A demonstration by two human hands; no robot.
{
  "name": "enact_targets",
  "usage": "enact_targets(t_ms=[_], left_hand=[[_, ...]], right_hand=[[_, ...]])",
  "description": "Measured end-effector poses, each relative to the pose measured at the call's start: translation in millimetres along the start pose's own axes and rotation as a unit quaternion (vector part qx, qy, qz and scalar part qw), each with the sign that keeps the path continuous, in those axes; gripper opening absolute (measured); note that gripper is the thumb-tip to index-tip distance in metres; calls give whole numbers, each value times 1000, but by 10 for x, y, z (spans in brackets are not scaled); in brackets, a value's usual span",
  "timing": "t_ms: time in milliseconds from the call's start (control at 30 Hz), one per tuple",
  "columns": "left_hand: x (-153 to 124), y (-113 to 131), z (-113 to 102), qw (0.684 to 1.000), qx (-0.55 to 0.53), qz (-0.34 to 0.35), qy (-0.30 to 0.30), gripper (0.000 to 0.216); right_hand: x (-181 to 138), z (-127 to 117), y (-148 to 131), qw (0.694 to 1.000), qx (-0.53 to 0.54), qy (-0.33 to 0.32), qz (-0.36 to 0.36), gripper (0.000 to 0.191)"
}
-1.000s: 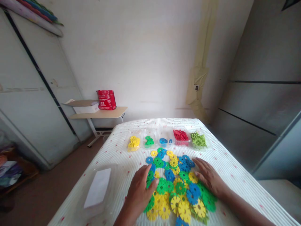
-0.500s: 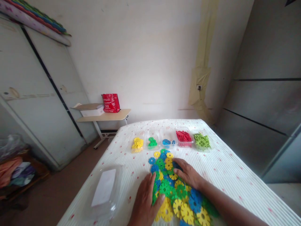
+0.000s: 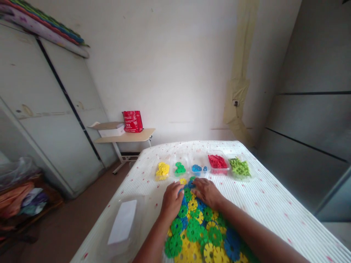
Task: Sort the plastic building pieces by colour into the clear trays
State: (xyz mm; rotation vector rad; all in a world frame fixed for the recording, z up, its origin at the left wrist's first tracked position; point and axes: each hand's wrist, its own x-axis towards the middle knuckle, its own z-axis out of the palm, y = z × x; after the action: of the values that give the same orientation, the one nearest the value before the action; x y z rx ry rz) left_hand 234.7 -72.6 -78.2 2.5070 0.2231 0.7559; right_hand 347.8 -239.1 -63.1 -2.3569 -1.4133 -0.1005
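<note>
A pile of notched plastic discs (image 3: 193,229) in green, yellow and blue spreads over the striped tablecloth in front of me. My left hand (image 3: 172,200) rests along the left side of the pile's far end, its fingers stretched forward. Opposite it, my right hand (image 3: 207,191) lies over the far right part of the pile, palm down with fingers spread. Both touch the discs, and neither has a piece gripped in its fingers as far as I can see. Some discs are hidden under the hands and the right forearm.
Beyond the pile stand clear trays of yellow discs (image 3: 162,169), green discs (image 3: 180,168), blue discs (image 3: 196,168), red pieces (image 3: 218,161) and light green pieces (image 3: 240,167). A clear plastic container (image 3: 138,223) with a white label lies at left. A side table (image 3: 137,135) holds a red bag (image 3: 132,121).
My left hand has moved forward along the pile's left side to its far end. My right hand has shifted slightly left over the discs. The view has turned a little left.
</note>
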Motion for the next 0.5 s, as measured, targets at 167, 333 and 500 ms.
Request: enact_targets(t_ms=[167,333,500], left_hand=[[116,-56,145,995,68,-22,-71,37],[100,-26,125,993,69,-34,-93,38],[96,-21,48,997,-9,-41,-71,35]], right_hand=[[73,55,-125,997,-58,-25,35,52],[56,-48,-186,999,-21,-39,3,50],[22,-108,-174,996,73,-37,-37,45]])
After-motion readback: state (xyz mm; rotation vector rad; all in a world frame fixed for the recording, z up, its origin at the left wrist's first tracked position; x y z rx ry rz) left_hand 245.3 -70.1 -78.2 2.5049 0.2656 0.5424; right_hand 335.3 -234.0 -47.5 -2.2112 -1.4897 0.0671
